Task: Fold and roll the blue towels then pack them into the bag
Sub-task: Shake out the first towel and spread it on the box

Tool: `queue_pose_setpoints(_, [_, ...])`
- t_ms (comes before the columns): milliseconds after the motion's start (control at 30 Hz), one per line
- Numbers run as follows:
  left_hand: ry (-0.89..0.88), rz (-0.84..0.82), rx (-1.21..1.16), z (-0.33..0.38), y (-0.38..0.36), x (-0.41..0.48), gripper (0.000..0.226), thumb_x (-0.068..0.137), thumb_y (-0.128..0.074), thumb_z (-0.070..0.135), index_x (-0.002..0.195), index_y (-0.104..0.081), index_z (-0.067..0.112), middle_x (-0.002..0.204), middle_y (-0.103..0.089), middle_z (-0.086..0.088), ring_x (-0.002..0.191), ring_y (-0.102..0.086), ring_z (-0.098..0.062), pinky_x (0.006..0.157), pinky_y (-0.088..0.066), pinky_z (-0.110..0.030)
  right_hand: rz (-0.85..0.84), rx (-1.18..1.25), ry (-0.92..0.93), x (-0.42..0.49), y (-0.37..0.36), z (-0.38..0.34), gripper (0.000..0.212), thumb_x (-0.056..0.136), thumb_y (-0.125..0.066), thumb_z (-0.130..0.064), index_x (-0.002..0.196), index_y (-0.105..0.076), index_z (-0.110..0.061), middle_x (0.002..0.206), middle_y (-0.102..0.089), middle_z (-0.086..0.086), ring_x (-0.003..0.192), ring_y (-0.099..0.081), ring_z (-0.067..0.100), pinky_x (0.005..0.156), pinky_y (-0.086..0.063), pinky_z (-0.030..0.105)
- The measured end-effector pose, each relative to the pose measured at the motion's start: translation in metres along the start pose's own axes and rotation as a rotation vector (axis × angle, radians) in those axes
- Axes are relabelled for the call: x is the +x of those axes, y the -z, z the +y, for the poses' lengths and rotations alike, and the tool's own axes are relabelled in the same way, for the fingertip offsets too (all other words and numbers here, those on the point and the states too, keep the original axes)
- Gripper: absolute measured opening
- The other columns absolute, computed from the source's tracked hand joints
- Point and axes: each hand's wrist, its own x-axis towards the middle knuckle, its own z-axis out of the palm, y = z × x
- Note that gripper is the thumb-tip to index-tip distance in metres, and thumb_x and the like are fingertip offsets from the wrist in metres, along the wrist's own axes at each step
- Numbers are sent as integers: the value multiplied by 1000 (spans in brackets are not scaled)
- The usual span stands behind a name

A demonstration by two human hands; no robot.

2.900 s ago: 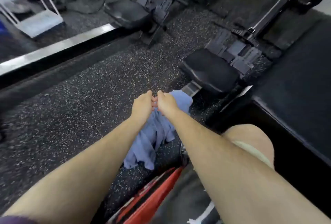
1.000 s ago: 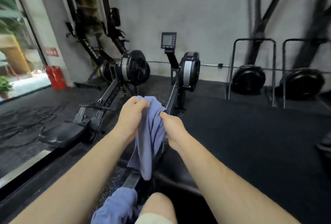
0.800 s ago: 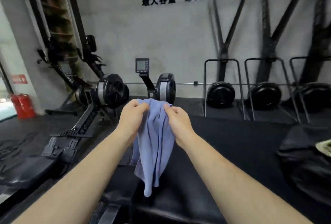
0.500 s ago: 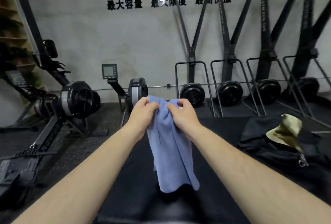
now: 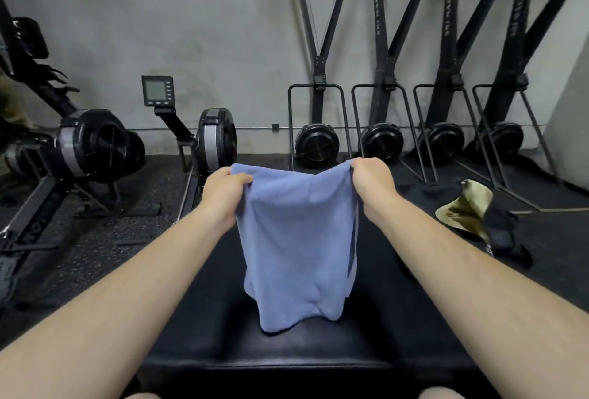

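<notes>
**Above the worktop, a towel held wide**

Above the black padded worktop (image 5: 287,357), seen from the head camera, a blue towel (image 5: 299,239) hangs spread between two hands. The left hand (image 5: 223,194) pinches its upper left corner with curled fingers (image 5: 237,179); the right hand (image 5: 371,180) grips the upper right corner likewise. The towel's lower edge touches the worktop. Right of the worktop lies a black bag (image 5: 503,233) with olive lining showing. Beyond the worktop stand rowing machines (image 5: 210,143) against the wall.
</notes>
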Motion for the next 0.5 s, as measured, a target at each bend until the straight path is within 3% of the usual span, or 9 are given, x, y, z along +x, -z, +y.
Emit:
queue_pose_setpoints(133, [22,19,-102,10,13,13,13,84,-66,6,96,-69,3,87,-69,-5,82,-63,-22,65,-46,-27,38,16,-40,9,2,-14,17,88,-52,-23,83,-57,-8,78,-52,3,73,-46,20,69,-37,34])
queue_pose_setpoints(233, [55,63,-278,19,18,22,13,94,-69,25,91,-69,12,87,-72,2,79,-67,-15,69,-51,-26,4,65,-16,15,1,-16,25,83,-59,-19,87,-60,6,80,-50,6,78,-42,22,70,-34,35])
queue_pose_setpoints(333, [12,130,-221,25,27,36,24,95,-65,35,89,-61,13,88,-62,-3,78,-58,-18,72,-47,-31,-79,22,49,17,2,-20,4,86,-63,-12,85,-59,-10,78,-45,7,72,-38,23,61,-32,29])
queue_pose_setpoints(400, [-33,134,-160,30,32,40,18,88,-68,28,89,-57,14,88,-51,-5,79,-46,-20,67,-38,-32,-80,25,56,23,4,-18,26,87,-68,-11,110,-57,-18,97,-56,2,83,-55,22,72,-48,31])
queue_pose_setpoints(467, [-56,119,-126,35,34,42,17,78,-69,17,87,-55,15,88,-46,-4,80,-42,-20,65,-32,-32,-41,41,36,27,5,-17,52,86,-67,-9,132,-50,-25,127,-53,-1,109,-58,22,90,-50,38])
queue_pose_setpoints(500, [-57,117,-120,38,36,43,19,73,-69,13,87,-56,15,87,-46,-5,79,-43,-20,65,-32,-33,-34,37,38,28,5,-17,54,86,-65,-8,134,-50,-27,132,-52,-1,112,-59,23,89,-49,38])
